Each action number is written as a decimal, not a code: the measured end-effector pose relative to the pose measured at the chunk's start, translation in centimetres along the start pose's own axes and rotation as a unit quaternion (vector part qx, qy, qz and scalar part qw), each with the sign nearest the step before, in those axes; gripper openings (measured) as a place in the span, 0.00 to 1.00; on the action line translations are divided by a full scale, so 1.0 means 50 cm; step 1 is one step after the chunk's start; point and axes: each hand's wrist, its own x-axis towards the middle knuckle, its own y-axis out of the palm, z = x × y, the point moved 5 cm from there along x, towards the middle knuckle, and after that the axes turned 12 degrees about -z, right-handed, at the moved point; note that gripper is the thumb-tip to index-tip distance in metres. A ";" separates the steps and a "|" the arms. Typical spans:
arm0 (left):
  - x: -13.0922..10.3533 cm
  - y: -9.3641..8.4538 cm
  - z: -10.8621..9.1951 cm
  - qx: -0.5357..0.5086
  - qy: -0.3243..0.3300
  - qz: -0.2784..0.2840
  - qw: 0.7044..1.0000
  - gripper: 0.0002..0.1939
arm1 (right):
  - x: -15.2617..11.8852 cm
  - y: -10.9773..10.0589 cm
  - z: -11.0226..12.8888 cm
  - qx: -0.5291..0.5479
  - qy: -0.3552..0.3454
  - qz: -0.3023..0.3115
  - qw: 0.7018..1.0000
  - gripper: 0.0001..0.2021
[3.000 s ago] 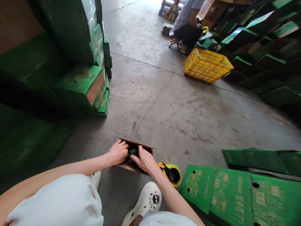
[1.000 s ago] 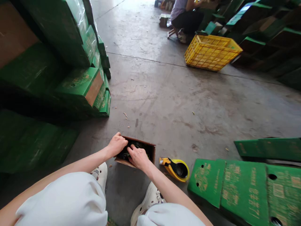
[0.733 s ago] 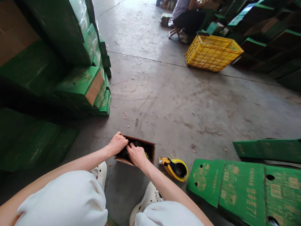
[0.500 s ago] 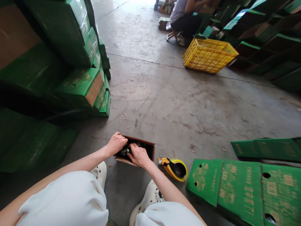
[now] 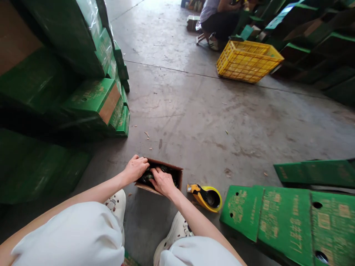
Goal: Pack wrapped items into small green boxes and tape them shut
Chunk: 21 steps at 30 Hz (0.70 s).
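Between my feet on the concrete floor stands a small open cardboard box (image 5: 180, 178), with several dark green, glossy items (image 5: 148, 176) inside; their kind is too dark to make out. My left hand (image 5: 136, 168) is closed over the box's left end, its fingers curled across the rim. Reaching in from the right, my right hand (image 5: 163, 182) has its fingers and thumb bent down around one of the glossy items; its fingertips are partly hidden. Just right of the box lies a yellow tape dispenser (image 5: 205, 197) with a roll of tape.
Green cartons (image 5: 285, 218) stand at the lower right, and stacked green boxes (image 5: 91, 98) rise on the left. Farther off is a yellow plastic crate (image 5: 246, 66), near a person (image 5: 219, 22) on a low stool. More boxes (image 5: 318, 48) fill the upper right.
My view has shifted slightly. Both hands stay at the box, with only small finger movement. The person in the background has moved their arms a little.
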 end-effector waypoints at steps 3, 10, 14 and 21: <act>0.010 0.010 -0.003 0.011 -0.006 0.008 1.000 0.10 | 0.007 0.006 0.013 -0.016 -0.020 0.014 1.000 0.22; 0.027 0.027 -0.001 0.020 -0.005 0.024 0.999 0.11 | 0.013 -0.003 -0.022 0.106 -0.001 -0.019 0.994 0.18; 0.038 0.032 0.006 0.016 -0.015 0.042 0.999 0.10 | 0.009 -0.034 -0.068 0.341 0.067 -0.050 0.936 0.17; 0.034 0.031 0.008 0.000 -0.015 0.053 0.998 0.10 | -0.025 -0.091 -0.090 0.553 0.217 -0.031 0.804 0.21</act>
